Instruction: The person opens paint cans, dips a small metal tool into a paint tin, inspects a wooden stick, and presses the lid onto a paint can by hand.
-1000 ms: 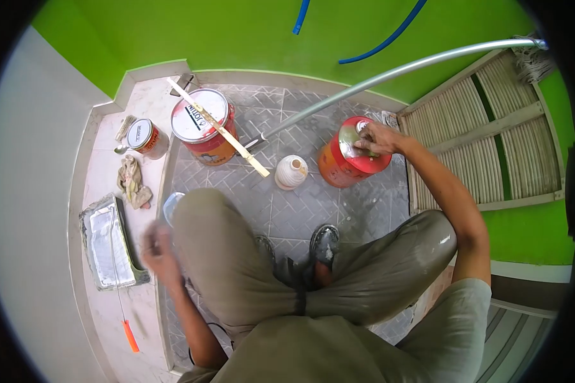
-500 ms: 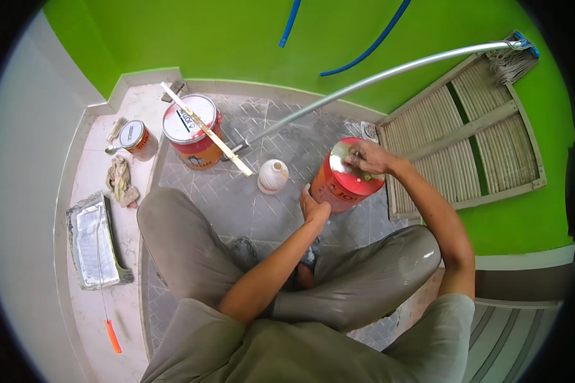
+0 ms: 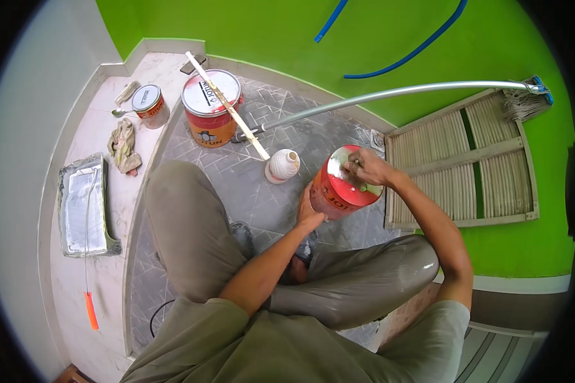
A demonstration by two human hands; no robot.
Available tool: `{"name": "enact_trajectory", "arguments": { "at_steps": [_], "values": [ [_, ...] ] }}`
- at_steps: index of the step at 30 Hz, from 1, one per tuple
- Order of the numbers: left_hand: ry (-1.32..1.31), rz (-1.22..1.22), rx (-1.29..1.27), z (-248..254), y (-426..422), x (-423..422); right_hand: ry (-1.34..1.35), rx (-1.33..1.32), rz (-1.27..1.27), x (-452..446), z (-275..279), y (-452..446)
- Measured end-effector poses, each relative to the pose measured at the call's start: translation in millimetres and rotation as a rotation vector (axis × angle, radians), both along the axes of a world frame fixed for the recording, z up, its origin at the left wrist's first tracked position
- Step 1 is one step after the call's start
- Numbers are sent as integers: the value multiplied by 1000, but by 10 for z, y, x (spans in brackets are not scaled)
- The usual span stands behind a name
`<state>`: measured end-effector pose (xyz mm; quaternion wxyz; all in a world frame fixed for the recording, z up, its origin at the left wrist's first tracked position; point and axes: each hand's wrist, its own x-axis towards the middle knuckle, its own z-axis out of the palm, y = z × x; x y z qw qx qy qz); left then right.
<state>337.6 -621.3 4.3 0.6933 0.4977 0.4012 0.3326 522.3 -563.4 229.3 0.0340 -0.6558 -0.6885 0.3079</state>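
A red paint can point(image 3: 336, 191) with an orange label and a shiny metal lid stands between my hands. My left hand point(image 3: 308, 210) is wrapped against its near left side, bracing it. Over the lid, my right hand point(image 3: 369, 169) is closed in a pinch with its fingertips down at the metal. Whatever those fingers grip is too small and hidden to make out. A white ribbed bottle point(image 3: 282, 167) with an open neck sits on the floor just left of the can.
A larger paint can point(image 3: 209, 121) bears a wooden stick point(image 3: 233, 112). Behind lies a long-handled mop point(image 3: 377, 96) across a slatted wooden panel point(image 3: 421, 153). On the left ledge are a small can point(image 3: 150, 108), a rag point(image 3: 124, 147), a paint tray point(image 3: 83, 210) and an orange-handled roller point(image 3: 91, 309).
The whole view has shifted and turned slightly with my head. My left hand stays on the can, and my right fingers remain pinched at the lid, having moved only slightly.
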Motion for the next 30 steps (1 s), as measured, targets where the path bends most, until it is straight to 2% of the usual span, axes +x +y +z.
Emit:
{"name": "enact_trajectory", "arguments": {
  "at_steps": [9,18,21,27,30],
  "values": [
    [185,-17,102,61,-5,-112,-187,-79,42,-393,77,251],
    [71,8,43,-41,-14,-138,-372,-28,124,-658,62,355],
    [30,-19,-1,12,-9,-177,-413,-69,47,-711,36,394],
    [101,-66,-73,67,6,-239,-434,-201,51,-783,73,492],
    [95,-75,-74,-21,-7,-218,-433,-122,51,-729,-55,447]
  ]
}}
